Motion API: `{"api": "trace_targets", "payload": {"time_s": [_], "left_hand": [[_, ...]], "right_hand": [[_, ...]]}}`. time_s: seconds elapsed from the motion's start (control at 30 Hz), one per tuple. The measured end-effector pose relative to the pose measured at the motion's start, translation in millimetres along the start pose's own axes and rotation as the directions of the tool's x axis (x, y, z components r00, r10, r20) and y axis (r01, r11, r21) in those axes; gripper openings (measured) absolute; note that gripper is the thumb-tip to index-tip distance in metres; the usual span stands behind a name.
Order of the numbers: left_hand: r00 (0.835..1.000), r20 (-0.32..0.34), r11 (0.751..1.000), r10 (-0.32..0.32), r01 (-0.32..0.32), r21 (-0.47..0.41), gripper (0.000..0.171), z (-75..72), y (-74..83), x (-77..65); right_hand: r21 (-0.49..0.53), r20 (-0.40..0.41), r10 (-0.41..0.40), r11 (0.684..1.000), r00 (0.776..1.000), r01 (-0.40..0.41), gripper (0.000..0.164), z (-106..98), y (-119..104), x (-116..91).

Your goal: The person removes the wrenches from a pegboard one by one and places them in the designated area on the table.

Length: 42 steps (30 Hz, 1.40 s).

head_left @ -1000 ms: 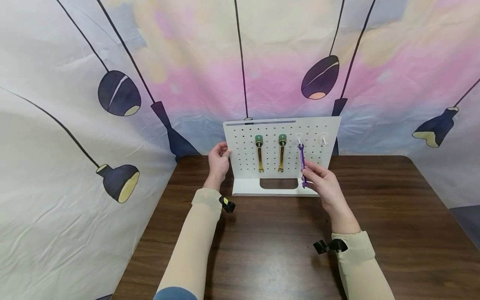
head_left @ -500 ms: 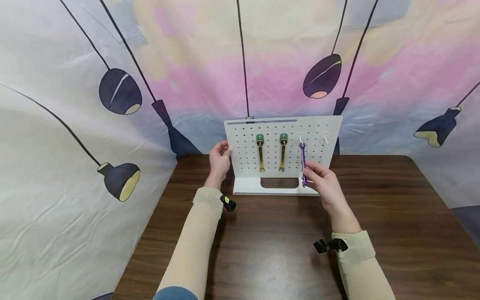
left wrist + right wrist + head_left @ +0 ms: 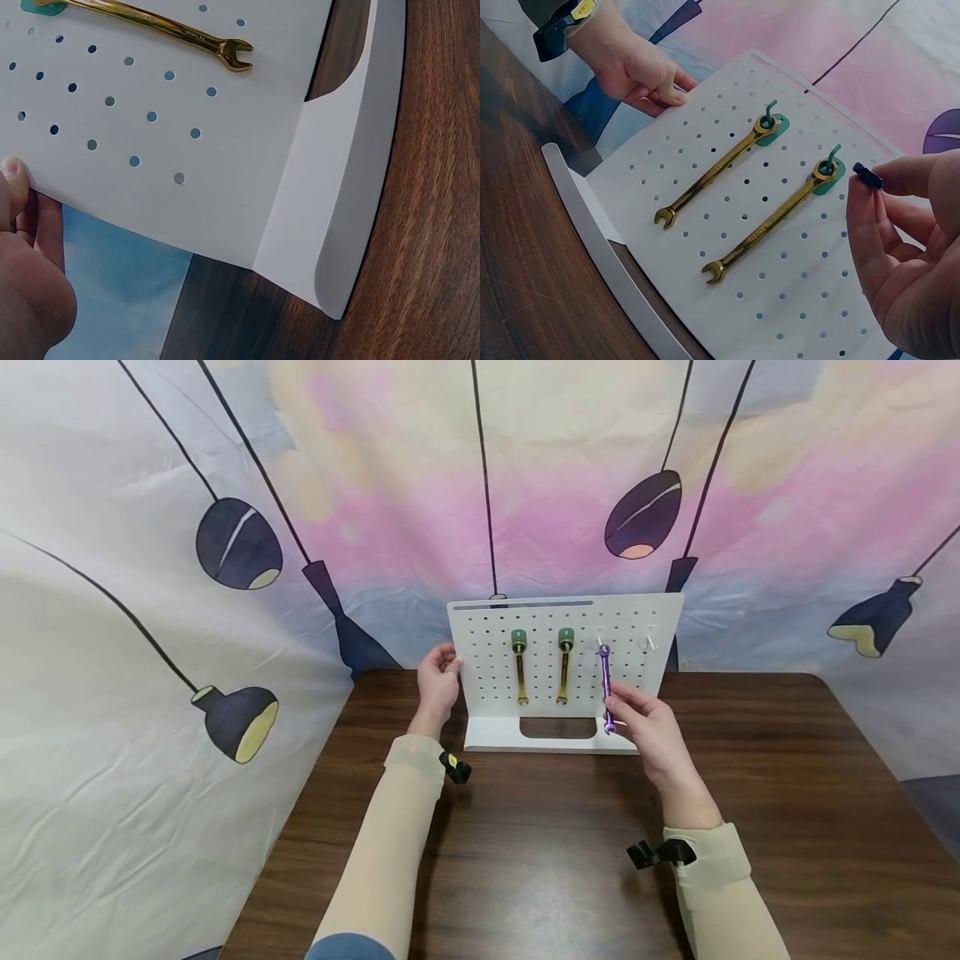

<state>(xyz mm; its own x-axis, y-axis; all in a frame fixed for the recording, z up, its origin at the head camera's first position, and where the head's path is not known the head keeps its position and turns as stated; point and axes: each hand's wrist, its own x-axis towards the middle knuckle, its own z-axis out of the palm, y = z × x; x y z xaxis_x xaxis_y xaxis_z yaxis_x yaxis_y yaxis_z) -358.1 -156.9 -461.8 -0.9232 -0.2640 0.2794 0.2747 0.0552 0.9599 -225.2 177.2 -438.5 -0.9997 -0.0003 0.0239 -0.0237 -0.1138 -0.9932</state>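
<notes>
My right hand (image 3: 651, 731) pinches a purple combination wrench (image 3: 607, 689) by its lower part, thumb against fingers. The wrench stands nearly upright before the white pegboard (image 3: 487, 689), its ring end close to a white hook (image 3: 599, 639); whether the ring is on the hook I cannot tell. In the right wrist view only a dark end of the wrench (image 3: 868, 176) shows between the fingertips. With thumb and fingers, my left hand (image 3: 437, 681) grips the board's left edge. Two gold wrenches, a left one (image 3: 521, 677) and a right one (image 3: 563, 677), hang by their rings on green hooks.
Another white hook (image 3: 649, 642) sits at the board's right, with nothing on it. The board's base, with a cut-out slot, rests on a brown wooden table (image 3: 540, 843). Close behind hangs a cloth (image 3: 420, 527) printed with lamps.
The purple wrench has turned slightly in my right hand, so its ring end shows more from the front. My left hand keeps its hold on the board edge.
</notes>
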Motion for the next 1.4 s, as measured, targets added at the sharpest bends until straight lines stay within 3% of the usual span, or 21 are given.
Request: {"api": "trace_targets", "payload": {"time_s": [0.57, 1.4], "left_hand": [[1.000, -0.008, 1.000, 0.019, -0.019, -0.003, 0.015, 1.2, 1.4, -2.3], [0.999, -0.029, 0.999, -0.035, 0.035, -0.009, 0.013, 1.9, 3.4, -2.1]], "right_hand": [[-0.020, -0.010, -0.018, 1.000, 1.000, 0.018, 0.051, -3, 2, 1], [-0.030, -0.005, -0.030, 0.999, 1.000, 0.030, 0.049, -11, -3, -8]]}}
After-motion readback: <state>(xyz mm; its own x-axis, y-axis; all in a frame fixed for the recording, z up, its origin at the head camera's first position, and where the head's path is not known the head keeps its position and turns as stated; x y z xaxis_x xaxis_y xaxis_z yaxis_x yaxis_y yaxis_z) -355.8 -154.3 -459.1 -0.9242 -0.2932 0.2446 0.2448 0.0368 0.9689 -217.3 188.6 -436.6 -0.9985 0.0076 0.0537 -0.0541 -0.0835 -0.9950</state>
